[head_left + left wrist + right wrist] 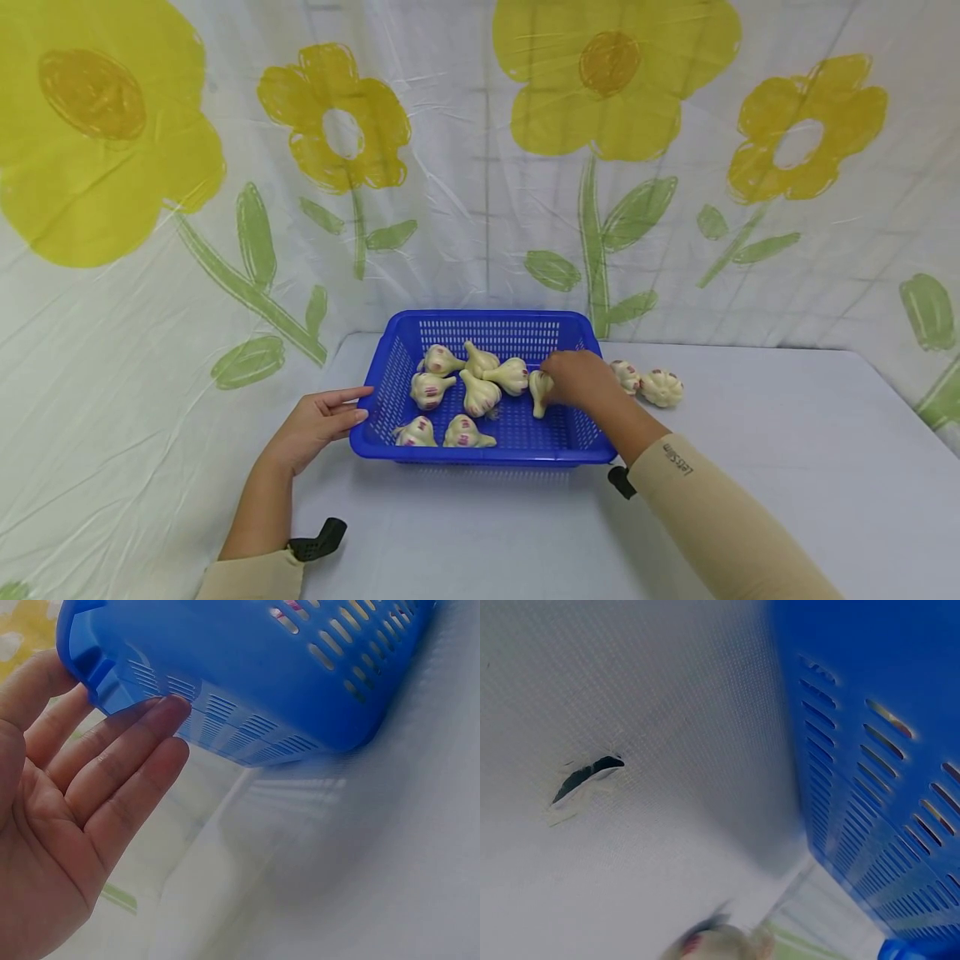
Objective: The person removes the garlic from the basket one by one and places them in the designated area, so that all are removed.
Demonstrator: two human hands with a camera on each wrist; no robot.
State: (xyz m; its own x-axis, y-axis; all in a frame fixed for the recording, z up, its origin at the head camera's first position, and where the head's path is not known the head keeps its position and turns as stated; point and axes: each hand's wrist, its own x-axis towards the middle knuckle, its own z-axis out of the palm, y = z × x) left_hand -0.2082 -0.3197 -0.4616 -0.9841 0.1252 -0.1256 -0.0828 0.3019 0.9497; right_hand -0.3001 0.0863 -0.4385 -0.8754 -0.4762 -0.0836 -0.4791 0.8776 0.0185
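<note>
A blue plastic basket (480, 456) with slotted walls stands on the table, and several garlic bulbs (480, 393) lie in it. At the basket's left end, my left hand (318, 427) touches the rim with its fingers (127, 761) extended, which the left wrist view shows against the slotted wall. My right hand (581, 379) reaches over the right rim and holds a garlic bulb (538, 395) inside the basket, stem pointing down. Most of its fingers are hidden behind the back of the hand. The right wrist view does not show this hand.
Two more garlic bulbs (662, 388) sit on the white-covered table (757, 467) just right of the basket. A blurred bulb (720, 945) appears low in the right wrist view, near a small tear (589, 778) in the cover. Behind hangs a flower-printed curtain (465, 208).
</note>
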